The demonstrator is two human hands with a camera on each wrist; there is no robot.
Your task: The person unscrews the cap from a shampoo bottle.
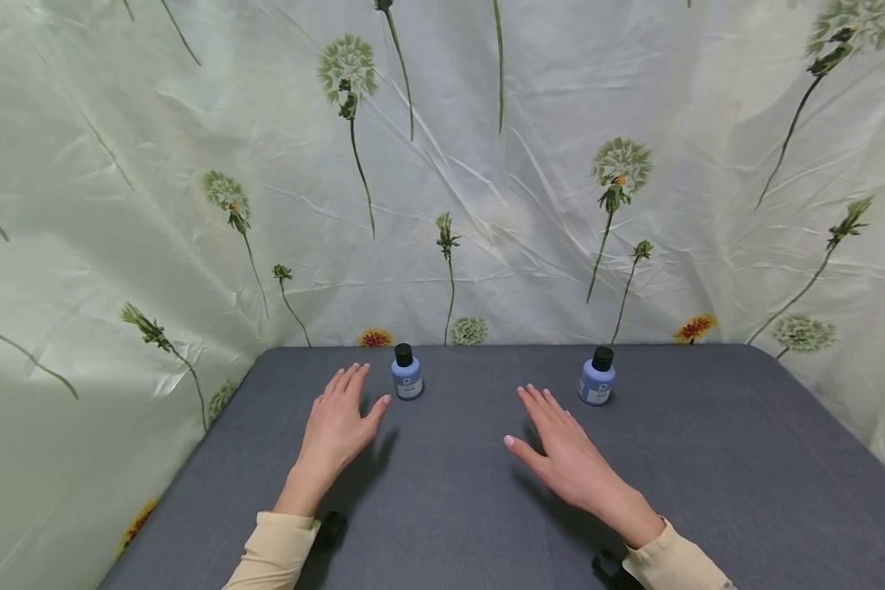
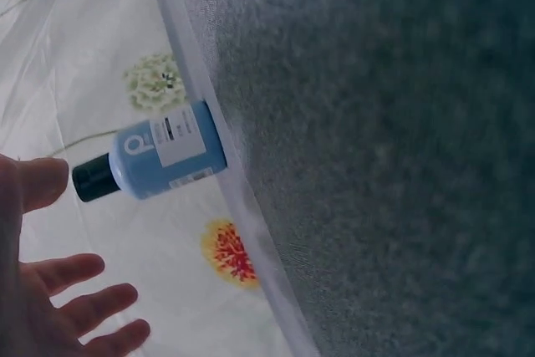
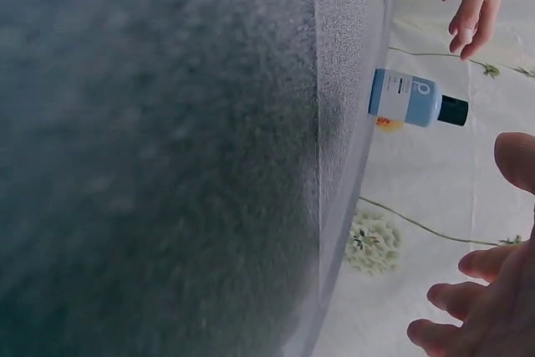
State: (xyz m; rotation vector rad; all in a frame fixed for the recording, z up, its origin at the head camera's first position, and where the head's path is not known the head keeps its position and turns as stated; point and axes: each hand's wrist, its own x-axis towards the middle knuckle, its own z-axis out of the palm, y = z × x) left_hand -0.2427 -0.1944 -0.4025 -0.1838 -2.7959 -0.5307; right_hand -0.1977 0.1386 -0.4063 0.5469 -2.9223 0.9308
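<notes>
1. Driving this from afar: two blue bottles on the tabletop (image 1: 457, 508), both up near its far edge. The left bottle (image 1: 407, 378) is just beside my left hand (image 1: 338, 426); the right bottle (image 1: 596, 383) is near my right hand (image 1: 569, 459), a bit past its fingers.
2. Grip check: both are apart, thumb spread from fairly straight fingers, nothing clamped on either side.
3. Why this layout? My guess: the bottles are spaced so each hand has one on its own half, and they stand on their flat bases because that's the stable way.
4. Long axes run vertical, black caps up, labels facing roughly back at me. The right one's slight lean in the head view is probably just the lens.
5. FYI, the wrist cams show the left bottle sideways, but that's camera roll imo.
</notes>
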